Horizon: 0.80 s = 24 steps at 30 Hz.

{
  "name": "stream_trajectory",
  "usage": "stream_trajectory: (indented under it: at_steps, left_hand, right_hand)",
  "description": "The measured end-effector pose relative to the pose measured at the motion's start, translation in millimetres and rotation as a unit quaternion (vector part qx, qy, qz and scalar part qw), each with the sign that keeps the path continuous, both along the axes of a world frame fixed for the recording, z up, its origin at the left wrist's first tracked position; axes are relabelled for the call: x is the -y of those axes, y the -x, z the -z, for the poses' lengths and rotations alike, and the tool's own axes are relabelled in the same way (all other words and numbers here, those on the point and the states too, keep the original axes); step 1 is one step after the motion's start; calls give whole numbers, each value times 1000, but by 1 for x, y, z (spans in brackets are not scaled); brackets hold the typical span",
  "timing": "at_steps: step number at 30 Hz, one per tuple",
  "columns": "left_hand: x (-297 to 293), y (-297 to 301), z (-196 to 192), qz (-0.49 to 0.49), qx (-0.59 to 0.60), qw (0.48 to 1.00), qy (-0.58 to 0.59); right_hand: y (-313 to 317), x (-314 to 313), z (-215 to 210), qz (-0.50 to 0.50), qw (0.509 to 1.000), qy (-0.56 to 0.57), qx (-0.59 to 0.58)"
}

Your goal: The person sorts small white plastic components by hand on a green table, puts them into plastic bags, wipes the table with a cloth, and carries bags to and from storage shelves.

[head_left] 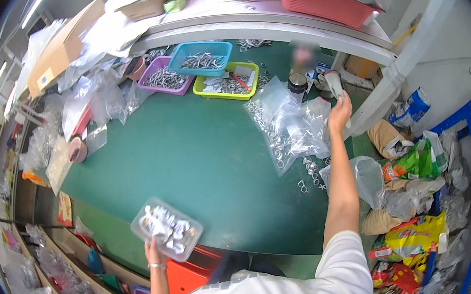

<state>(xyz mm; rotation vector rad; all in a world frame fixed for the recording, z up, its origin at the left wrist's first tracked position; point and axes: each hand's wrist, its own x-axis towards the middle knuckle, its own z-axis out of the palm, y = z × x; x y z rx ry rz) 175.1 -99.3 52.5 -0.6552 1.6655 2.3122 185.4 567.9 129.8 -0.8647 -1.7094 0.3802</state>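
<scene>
Head view: the left hand [153,253] grasps a clear box [193,240] of silvery pieces [170,227] over the near edge of the green surface [189,141]; the right hand [340,113] is near the far right corner, a pale item [333,82] just beyond it, leftward; whether grasped, I cannot tell

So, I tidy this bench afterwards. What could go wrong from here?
The clear tray, held in the left hand by the table's front edge, might spill its silvery pieces if tilted. The right arm reaches past loose metal pieces and could brush some out of place.
</scene>
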Motion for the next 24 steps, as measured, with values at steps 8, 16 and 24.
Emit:
stream_trajectory:
  at_steps: [8, 16, 24]
  left_hand:
    - [-241, 139, 19, 294, -9, 949, -115]
    - [-354, 204, 60, 504, 14, 847, -169]
    - [-364, 177, 30, 465, 25, 878, -110]
  right_hand:
    - [-6, -83, 85, 4, 982, 122, 147]
    - [-120, 182, 15, -138, 983, 98, 68]
    - [-330, 373, 51, 37, 848, 522, 87]
